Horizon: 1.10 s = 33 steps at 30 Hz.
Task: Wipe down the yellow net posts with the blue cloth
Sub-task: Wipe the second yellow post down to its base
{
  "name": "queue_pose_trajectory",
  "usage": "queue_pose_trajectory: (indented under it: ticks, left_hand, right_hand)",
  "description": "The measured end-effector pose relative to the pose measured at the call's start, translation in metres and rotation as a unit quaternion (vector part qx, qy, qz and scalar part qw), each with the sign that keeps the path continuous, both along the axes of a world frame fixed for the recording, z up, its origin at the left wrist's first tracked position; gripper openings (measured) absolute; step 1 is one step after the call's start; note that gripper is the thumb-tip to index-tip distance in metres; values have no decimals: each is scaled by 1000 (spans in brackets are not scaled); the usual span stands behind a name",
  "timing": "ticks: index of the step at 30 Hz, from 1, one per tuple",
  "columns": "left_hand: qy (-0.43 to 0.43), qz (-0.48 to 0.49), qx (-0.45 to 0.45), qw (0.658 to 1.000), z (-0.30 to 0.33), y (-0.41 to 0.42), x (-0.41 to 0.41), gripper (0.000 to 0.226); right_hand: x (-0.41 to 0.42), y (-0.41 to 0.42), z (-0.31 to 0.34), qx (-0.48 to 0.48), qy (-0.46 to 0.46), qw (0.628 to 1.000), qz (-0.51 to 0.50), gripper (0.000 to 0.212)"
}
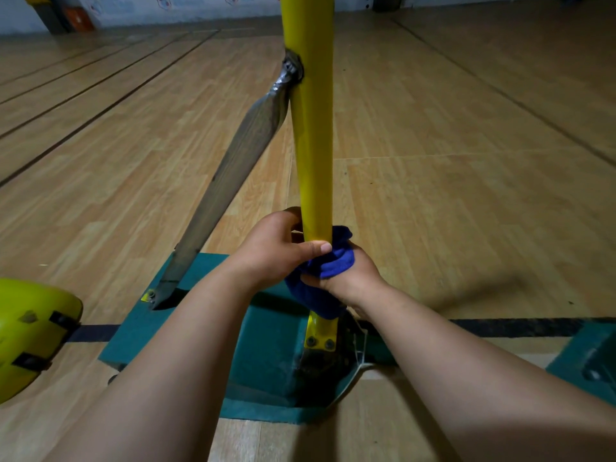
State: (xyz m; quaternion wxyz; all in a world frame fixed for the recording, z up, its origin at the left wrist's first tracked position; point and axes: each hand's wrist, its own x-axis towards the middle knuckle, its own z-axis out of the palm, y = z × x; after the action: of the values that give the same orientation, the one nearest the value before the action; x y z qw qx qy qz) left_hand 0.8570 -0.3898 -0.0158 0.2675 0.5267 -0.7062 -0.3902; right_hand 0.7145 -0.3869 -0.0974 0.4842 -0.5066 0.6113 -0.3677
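The yellow net post (311, 135) stands upright on a green base (266, 345) on the wooden floor (466, 195), braced by a taped grey strut (230, 168) on its left side. The blue cloth (328, 261) is bunched around the lowest part of the post, just above the bolted foot bracket (320, 338).

Grip state: the right hand (350, 278) is closed around the cloth, pressing it to the post. The left hand (280, 251) is curled round the bare post directly above, its thumb touching the cloth's upper edge.

Assessment: the low section of the post is judged to be the part being wiped. For good work, the cloth should be kept wrapped fully round the tube and drawn along it with even pressure, then turned so the far side is reached. The strut joint and the bracket bolts are likely dirt traps and call for folded-edge wiping. A thin white cord (361, 355) by the base should be kept clear of the cloth.
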Motion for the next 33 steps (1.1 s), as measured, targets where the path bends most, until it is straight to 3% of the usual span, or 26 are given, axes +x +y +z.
queue_pose_trajectory:
  ticks: [5, 11, 15, 20, 25, 28, 33]
  left_hand:
    - [11, 1, 13, 1000, -1, 0, 1, 37]
    - [10, -7, 2, 1000, -3, 2, 0, 30]
    - [4, -9, 1, 1000, -3, 3, -1, 30]
    - [-3, -6, -9, 1000, -2, 4, -1, 29]
    - [-14, -15, -11, 1000, 0, 2, 0, 29]
    - [-19, -24, -12, 999, 3, 0, 1, 28]
    - [-23, -21, -5, 1000, 3, -1, 1, 30]
  right_hand:
    - [4, -1, -7, 4, 25, 999, 21, 30]
    - [5, 6, -24, 49, -39, 998, -5, 26]
    - [6, 14, -33, 95, -109, 989, -28, 39]
    - [4, 12, -36, 78, -52, 995, -13, 37]
    - [1, 6, -23, 2, 69, 998, 12, 36]
    - [-3, 2, -23, 5, 6, 1000, 19, 35]
    - [-10, 11, -35, -18, 0, 1000, 17, 44]
